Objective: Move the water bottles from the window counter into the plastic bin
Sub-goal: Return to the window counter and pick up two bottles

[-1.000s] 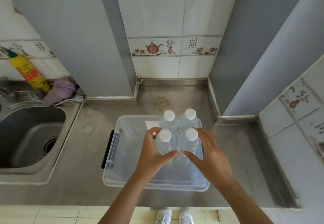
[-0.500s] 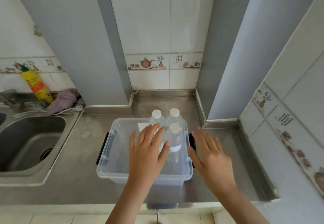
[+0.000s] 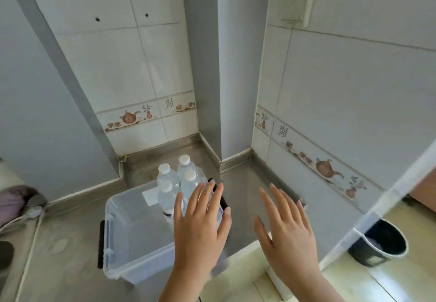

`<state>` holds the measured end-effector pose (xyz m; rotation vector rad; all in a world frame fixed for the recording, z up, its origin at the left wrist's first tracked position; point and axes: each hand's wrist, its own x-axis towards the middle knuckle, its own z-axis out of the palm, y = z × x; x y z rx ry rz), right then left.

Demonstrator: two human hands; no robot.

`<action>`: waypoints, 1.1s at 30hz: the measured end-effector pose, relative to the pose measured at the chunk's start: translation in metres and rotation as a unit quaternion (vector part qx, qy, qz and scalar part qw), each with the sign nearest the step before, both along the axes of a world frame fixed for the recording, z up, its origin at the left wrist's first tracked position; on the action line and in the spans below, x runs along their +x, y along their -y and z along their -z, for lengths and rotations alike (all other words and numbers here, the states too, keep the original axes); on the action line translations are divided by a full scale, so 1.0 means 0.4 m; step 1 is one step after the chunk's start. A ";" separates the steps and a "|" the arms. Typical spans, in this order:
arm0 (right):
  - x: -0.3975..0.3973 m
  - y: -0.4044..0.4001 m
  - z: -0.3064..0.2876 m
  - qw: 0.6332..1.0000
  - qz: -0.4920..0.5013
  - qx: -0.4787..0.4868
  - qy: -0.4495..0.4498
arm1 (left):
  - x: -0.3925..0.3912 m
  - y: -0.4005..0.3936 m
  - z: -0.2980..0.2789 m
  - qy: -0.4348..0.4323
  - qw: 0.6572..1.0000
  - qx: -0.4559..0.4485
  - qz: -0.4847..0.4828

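Several clear water bottles (image 3: pixel 168 194) with white caps stand upright together in the far right corner of a clear plastic bin (image 3: pixel 122 238) with black side handles, which sits on the steel counter. My left hand (image 3: pixel 200 228) hovers over the bin's near right part with fingers straight and spread, holding nothing. Beside the bin, above the counter's front edge, my right hand (image 3: pixel 286 226) is also spread flat and empty. Neither hand touches a bottle.
The steel counter (image 3: pixel 59 266) runs left toward a purple cloth (image 3: pixel 11 201) and a white cord. Tiled walls and a grey pillar (image 3: pixel 205 65) close the corner behind the bin. A dark waste bin (image 3: pixel 379 242) stands on the floor at lower right.
Both hands let go of the two near bottles in the bin and lifted away with fingers spread. The view has swung up and to the right.
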<state>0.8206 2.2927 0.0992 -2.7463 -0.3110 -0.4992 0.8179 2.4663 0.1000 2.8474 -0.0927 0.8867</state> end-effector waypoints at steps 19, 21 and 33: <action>-0.519 0.578 -0.031 0.916 0.402 0.016 0.005 | -0.229 0.717 -0.005 -0.028 0.922 0.017 0.385; -0.573 0.681 -0.033 0.898 0.440 0.011 0.009 | -0.264 0.854 -0.006 -0.040 0.906 0.011 0.422; -0.864 1.214 -0.041 0.811 0.585 0.030 -0.001 | -0.507 1.518 -0.011 -0.057 0.829 -0.023 0.556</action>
